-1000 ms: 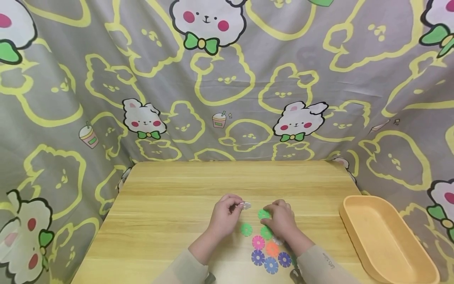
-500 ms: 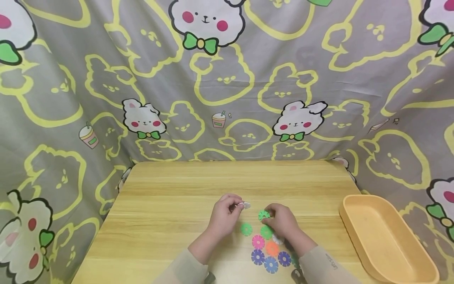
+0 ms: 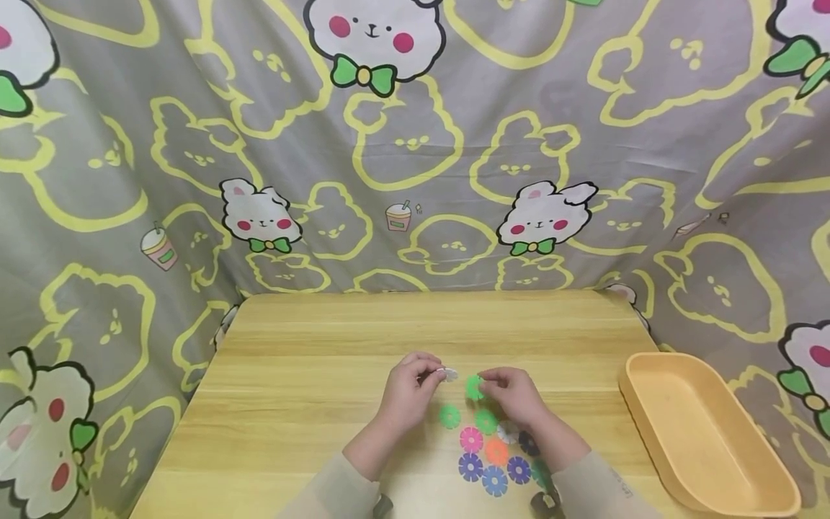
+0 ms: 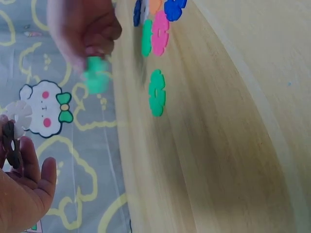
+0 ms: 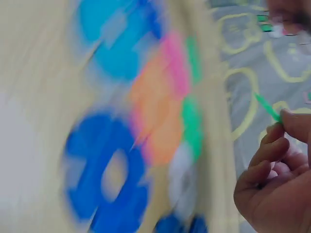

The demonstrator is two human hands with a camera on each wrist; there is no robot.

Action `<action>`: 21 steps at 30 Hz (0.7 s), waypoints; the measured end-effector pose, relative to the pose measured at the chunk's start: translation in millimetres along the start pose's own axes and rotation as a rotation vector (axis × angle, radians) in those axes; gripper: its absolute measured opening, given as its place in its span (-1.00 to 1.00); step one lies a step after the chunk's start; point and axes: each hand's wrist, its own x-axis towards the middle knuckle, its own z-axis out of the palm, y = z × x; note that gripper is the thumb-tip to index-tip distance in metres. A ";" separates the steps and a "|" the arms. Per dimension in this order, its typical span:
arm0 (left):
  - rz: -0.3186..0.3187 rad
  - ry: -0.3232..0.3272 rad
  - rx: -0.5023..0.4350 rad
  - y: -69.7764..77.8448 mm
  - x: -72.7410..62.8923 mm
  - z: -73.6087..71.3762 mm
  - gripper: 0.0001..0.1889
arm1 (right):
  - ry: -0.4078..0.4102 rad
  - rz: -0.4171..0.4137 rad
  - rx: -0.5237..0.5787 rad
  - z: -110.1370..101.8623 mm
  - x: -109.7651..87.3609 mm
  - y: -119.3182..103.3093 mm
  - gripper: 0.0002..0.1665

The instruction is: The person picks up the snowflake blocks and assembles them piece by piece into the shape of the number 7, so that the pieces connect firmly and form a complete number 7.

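Note:
My left hand [image 3: 408,389] pinches a white notched snowflake disc [image 3: 449,375] above the table. In the left wrist view, a dark notched piece [image 4: 11,145] is also between its fingers, against the white disc [image 4: 20,116]. Facing it, my right hand [image 3: 515,395] holds a bright green snowflake disc [image 3: 475,388] by its edge between thumb and fingertips. That disc appears edge-on in the right wrist view, and a small gap separates it from the white one. Below the hands lie two more green discs, one to the left [image 3: 450,416] and one nearer the right wrist [image 3: 485,422].
Several loose discs lie close together on the wooden table [image 3: 311,404], among them pink [image 3: 471,440], orange [image 3: 496,452], blue [image 3: 495,481] and white [image 3: 508,432] ones. A shallow orange tray [image 3: 707,432] stands at the right. Patterned curtain [image 3: 402,180] surrounds the table's back and sides.
My right hand has gripped the green disc, raised it off the table and moved it slightly left towards the white disc. The left hand has stayed nearly still.

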 end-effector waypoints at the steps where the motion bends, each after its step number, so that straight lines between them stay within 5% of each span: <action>1: -0.008 0.003 0.001 0.2 0.7 -0.7 -0.91 | -0.009 0.008 0.063 -1.1 -0.5 -3.8 -0.71; 5: -0.014 0.010 0.000 0.7 3.0 -3.1 -0.90 | -0.055 0.007 0.230 -5.8 -3.4 -18.5 -0.68; 13: -0.007 0.008 0.015 -2.0 4.8 -3.0 -0.91 | -0.145 0.007 0.394 -8.4 -9.4 -37.6 -0.68; 21: -0.023 0.002 0.013 0.7 5.2 -3.0 -0.92 | -0.151 0.014 0.401 -6.0 -11.5 -44.0 -0.72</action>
